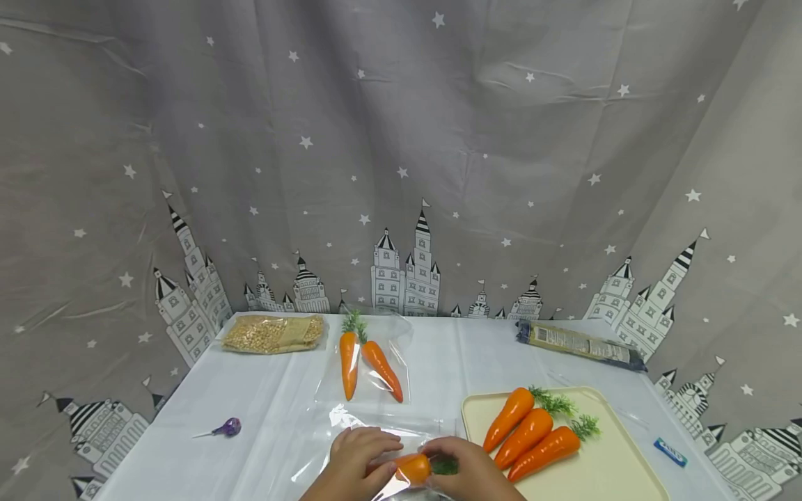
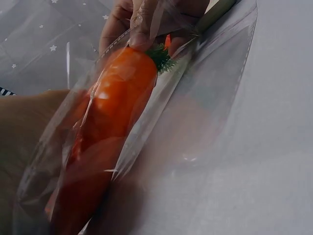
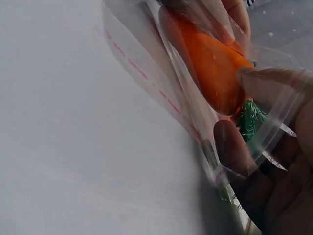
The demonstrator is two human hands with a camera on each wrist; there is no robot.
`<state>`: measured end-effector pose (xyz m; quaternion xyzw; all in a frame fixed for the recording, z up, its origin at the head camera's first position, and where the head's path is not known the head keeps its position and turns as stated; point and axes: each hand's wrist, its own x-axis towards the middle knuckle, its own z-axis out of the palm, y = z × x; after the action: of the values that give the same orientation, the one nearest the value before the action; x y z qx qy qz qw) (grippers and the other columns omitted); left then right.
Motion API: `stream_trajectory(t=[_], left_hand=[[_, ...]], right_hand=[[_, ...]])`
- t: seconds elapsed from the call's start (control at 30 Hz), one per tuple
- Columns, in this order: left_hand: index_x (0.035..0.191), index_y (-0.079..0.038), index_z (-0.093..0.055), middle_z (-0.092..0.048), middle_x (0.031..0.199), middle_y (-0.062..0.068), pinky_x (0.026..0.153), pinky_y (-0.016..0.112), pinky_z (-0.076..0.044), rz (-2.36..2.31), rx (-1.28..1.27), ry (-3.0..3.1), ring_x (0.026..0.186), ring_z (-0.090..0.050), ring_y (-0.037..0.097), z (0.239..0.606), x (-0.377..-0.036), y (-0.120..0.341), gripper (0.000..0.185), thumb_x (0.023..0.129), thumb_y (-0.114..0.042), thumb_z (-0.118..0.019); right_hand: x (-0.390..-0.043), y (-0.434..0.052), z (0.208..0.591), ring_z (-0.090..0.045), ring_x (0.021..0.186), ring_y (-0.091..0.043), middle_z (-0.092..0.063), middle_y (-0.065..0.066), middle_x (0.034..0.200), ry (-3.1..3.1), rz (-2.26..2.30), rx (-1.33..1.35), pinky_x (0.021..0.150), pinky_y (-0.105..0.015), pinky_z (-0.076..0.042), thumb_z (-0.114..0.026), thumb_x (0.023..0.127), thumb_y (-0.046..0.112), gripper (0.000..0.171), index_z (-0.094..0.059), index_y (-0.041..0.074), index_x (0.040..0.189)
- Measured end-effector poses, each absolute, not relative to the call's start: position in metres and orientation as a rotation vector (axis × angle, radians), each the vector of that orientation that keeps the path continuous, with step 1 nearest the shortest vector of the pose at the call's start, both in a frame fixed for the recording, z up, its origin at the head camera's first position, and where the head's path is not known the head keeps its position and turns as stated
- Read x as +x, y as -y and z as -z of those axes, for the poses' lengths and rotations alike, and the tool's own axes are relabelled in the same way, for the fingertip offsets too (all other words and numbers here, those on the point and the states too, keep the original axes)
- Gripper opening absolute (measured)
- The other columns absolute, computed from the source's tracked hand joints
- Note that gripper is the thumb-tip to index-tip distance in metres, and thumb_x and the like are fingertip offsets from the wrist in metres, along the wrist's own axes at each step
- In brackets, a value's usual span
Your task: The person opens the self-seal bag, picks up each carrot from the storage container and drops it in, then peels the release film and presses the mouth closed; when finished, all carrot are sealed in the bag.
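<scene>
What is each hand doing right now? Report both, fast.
Left hand: holding the clear plastic zip bag with the orange toy carrot inside.
Right hand: fingers pinching the bag's open end at the carrot's green top.

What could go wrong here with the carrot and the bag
The carrot sits near the mouth of the clear bag, with its green top at the opening, so it might slide back out if the right hand loosens. The left hand holds only thin, slippery plastic, which could crumple. The tray of carrots lies close beside the right hand and might get nudged.
</scene>
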<state>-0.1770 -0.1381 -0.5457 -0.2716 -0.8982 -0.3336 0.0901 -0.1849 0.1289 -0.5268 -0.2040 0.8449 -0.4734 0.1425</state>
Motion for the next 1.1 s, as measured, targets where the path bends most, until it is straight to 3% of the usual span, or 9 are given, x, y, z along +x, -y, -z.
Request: stream_trajectory(t=[0.27, 0.53, 0.9, 1.1], left_hand=[[0.118, -0.029, -0.075, -0.072, 0.123, -0.016, 0.097, 0.077, -0.037, 0.944, -0.831, 2.662, 0.120, -0.061, 0.019, 0.543, -0.178, 0.136, 0.022, 0.099, -0.039, -0.070], [0.115, -0.028, -0.075, -0.072, 0.121, -0.017, 0.096, 0.074, -0.039, 0.877, -0.847, 2.605, 0.117, -0.061, 0.019, 0.542, -0.176, 0.132, 0.020, 0.096, -0.034, -0.074], [0.119, -0.026, -0.074, -0.072, 0.124, -0.014, 0.101, 0.080, -0.032, 0.975, -0.801, 2.782, 0.121, -0.060, 0.021, 0.530, -0.173, 0.134, 0.025, 0.100, -0.040, -0.070], [0.119, -0.027, -0.074, -0.072, 0.121, -0.015, 0.100, 0.077, -0.034, 0.954, -0.793, 2.762, 0.119, -0.061, 0.020, 0.531, -0.172, 0.133, 0.025, 0.099, -0.042, -0.070]], right_hand=[[-0.183, -0.125, 0.527, -0.065, 0.094, -0.002, -0.073, 0.013, 0.107, -2.476, 1.323, -0.571, 0.088, -0.027, -0.057, -0.087, 0.087, 0.025, 0.030, -0.076, 0.023, 0.114], [-0.181, -0.120, 0.524, -0.067, 0.089, -0.004, -0.074, 0.012, 0.098, -2.439, 1.351, -0.521, 0.082, -0.027, -0.058, -0.087, 0.086, 0.020, 0.021, -0.073, 0.022, 0.102], [-0.180, -0.122, 0.526, -0.066, 0.095, 0.000, -0.076, 0.013, 0.103, -2.409, 1.358, -0.606, 0.087, -0.025, -0.056, -0.084, 0.088, 0.018, 0.019, -0.078, 0.022, 0.106], [-0.180, -0.126, 0.521, -0.067, 0.101, -0.003, -0.077, 0.011, 0.109, -2.389, 1.326, -0.567, 0.094, -0.033, -0.058, -0.083, 0.089, 0.017, 0.022, -0.078, 0.023, 0.110]])
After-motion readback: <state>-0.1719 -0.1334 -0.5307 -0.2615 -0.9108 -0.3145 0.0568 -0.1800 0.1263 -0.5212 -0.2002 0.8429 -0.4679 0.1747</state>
